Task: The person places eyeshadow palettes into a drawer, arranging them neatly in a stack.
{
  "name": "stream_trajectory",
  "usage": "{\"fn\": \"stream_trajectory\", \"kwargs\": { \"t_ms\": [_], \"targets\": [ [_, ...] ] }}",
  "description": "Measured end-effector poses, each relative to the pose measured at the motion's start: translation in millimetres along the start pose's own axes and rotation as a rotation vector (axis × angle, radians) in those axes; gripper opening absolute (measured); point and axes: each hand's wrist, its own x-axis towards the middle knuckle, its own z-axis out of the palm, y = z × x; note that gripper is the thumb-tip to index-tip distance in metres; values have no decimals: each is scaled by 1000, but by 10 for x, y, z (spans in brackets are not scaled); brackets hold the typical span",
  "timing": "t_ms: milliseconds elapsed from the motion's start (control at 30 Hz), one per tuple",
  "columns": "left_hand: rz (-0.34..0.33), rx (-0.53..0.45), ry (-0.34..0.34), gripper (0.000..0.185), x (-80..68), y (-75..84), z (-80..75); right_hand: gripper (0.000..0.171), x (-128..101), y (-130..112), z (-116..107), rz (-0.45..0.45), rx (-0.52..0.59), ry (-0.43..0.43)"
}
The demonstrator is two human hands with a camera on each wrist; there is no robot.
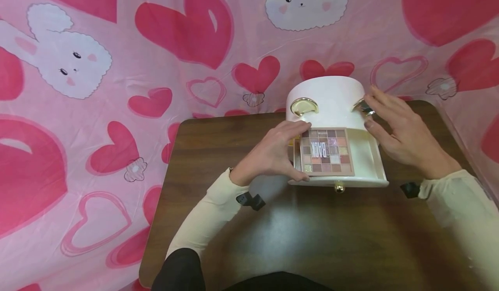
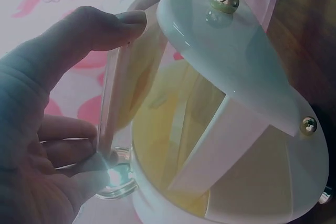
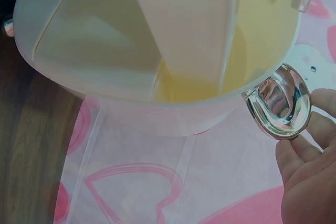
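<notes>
Pink heart-and-bunny cloth (image 1: 117,87) hangs behind and drapes off the sides; a dark wood tabletop (image 1: 312,239) sits under your arms.

A white round organizer box (image 1: 331,100) stands at 12 o'clock on the tabletop, its drawer (image 1: 366,161) pulled out toward you. An eyeshadow palette (image 1: 326,151) lies in the drawer's left part, flat, pans up.

Your left hand (image 1: 273,152) is at the palette's 9 o'clock edge, thumb low and fingers at the top corner, a pinching grip on the edge, likely to seat or lift it.

Your right hand (image 1: 401,126) lies at 3 o'clock with fingers straight and loose, fingertips against the gold handle (image 1: 362,106), holding nothing; it looks like it is steadying the box.

Hard to make out: the drawer floor under the palette, and whatever sits left of the palette, where only a yellowish edge shows. Both wrist views are washed out. The right wrist view shows the handle (image 3: 278,103) just beside your fingers (image 3: 310,166).
</notes>
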Motion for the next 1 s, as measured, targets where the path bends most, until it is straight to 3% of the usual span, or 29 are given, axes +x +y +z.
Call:
{"fn": "stream_trajectory", "kwargs": {
  "t_ms": [333, 567, 800, 1000],
  "targets": [
    [-53, 63, -60, 108, 79, 23, 23, 62, 23, -3, -19, 4, -2, -14],
    [-24, 77, -42, 105, 69, 28, 68, 62, -13, -13, -11, 2, -7, -6],
    [-52, 76, -40, 106, 59, -1, 76, 61, -1, -5, -9, 4, -6, 6],
    [-21, 74, -28, 105, 24, -21, 96, 60, -3, 9, 7, 1, -1, 13]
  ]
}}
